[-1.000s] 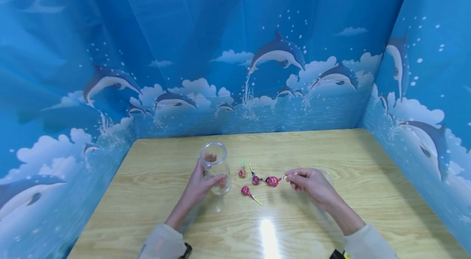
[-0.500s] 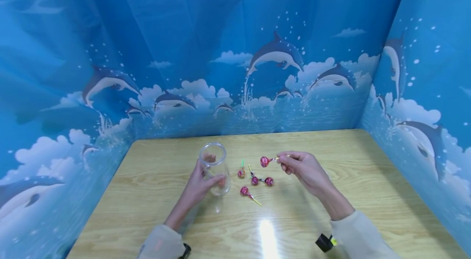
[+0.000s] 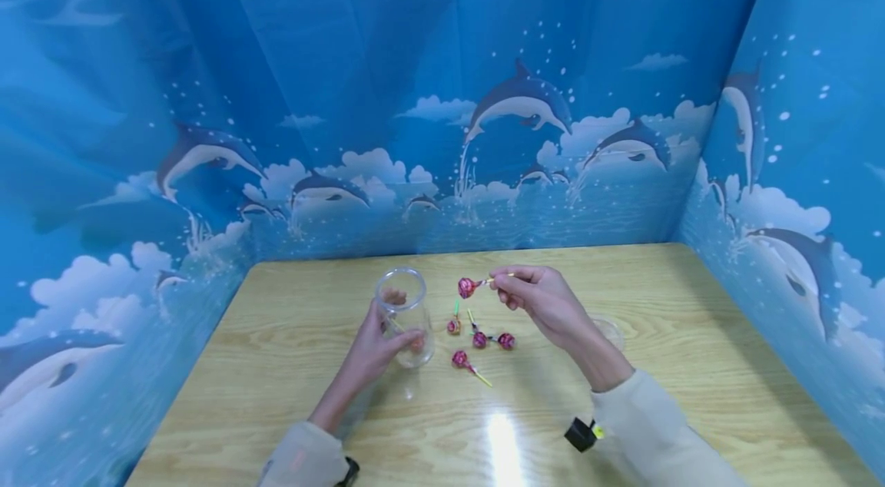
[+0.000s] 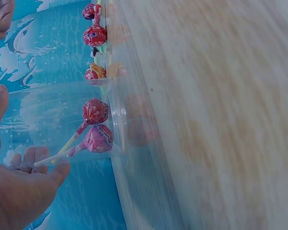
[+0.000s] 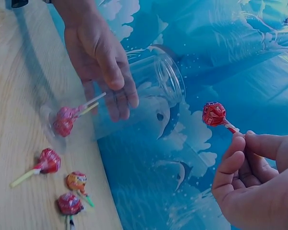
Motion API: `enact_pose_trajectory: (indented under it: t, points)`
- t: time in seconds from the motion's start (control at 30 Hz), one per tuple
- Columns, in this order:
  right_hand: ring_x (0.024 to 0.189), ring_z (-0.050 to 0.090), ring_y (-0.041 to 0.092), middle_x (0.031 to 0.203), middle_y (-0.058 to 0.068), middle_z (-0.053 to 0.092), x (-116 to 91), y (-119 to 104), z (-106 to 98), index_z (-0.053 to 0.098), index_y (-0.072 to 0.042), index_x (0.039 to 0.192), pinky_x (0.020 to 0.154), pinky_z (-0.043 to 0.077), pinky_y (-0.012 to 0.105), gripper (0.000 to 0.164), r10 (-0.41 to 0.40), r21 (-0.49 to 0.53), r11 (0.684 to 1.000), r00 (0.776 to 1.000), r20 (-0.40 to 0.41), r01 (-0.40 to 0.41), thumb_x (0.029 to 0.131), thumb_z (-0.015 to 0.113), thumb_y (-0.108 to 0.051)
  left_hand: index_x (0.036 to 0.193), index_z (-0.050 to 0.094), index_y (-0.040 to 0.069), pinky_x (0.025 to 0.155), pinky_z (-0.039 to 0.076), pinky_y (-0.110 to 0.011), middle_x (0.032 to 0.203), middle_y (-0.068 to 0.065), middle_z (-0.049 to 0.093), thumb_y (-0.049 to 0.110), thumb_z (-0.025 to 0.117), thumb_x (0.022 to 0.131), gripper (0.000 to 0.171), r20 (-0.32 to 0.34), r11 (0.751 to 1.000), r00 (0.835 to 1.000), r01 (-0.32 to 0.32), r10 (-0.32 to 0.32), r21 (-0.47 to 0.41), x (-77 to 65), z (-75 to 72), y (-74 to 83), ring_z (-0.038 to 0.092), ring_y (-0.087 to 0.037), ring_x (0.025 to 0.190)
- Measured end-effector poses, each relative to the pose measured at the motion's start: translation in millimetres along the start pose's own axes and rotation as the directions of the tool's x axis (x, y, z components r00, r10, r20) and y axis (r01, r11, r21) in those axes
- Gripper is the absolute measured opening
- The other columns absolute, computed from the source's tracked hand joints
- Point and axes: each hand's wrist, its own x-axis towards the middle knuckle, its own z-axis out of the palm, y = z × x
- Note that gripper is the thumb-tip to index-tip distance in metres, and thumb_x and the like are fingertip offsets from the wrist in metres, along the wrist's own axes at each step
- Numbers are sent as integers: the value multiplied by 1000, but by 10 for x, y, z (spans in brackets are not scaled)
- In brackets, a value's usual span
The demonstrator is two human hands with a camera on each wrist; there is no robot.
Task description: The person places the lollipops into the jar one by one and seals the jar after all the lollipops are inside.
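My left hand holds a clear jar upright on the table, thumb on the near side and fingers around the far side. Two wrapped lollipops lie at the jar's bottom, a pink lollipop and a red lollipop, their sticks leaning up. My right hand pinches another red lollipop by its stick between thumb and fingers. That candy is raised above the table, right of the jar's mouth, its head pointing left. Several more lollipops lie between the hands, among them an orange-red lollipop with a green stick.
On the wood-grain table, a clear round lid lies partly behind the right forearm. One lollipop lies nearest the front, its yellow stick pointing right. A blue dolphin-printed curtain surrounds the back and sides.
My right hand has lifted the red lollipop off the table and carried it up and left toward the jar. The left hand and jar have stayed in place.
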Motion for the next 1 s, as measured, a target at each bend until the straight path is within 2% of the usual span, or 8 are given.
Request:
enact_pose_trajectory:
  t: [0.27,0.4,0.77,1.0]
  points:
    - [76,57,12,90,4,67,81,-37,155,67,7,122,64,49,20,27,-25,61,998,1000,19,24,102,66,-10,148,42,2,118,27,-66,145,-23,52,15,85,84,78,2,1000,1000,1,-1,18,0,9,-9,44,-46,140]
    - [76,57,12,91,5,68,126,-60,249,67,8,121,64,49,21,25,-35,72,997,999,26,33,102,65,-9,147,43,6,118,27,-65,146,-22,52,15,87,83,79,3,1000,1000,20,-20,16,-5,1,5,43,-45,141]
    - [79,59,13,99,10,70,243,-132,482,68,8,123,65,50,21,26,-25,42,999,999,43,23,103,64,-8,147,44,7,118,27,-66,147,-20,52,18,86,83,77,11,999,999,35,-35,18,1,-11,7,42,-44,142]
    - [80,60,14,100,11,70,344,-105,595,69,7,122,66,51,21,25,-12,37,999,999,53,10,102,65,-7,147,43,7,118,26,-66,148,-19,51,15,86,84,76,21,1000,1000,22,-22,7,4,-22,5,42,-44,142]
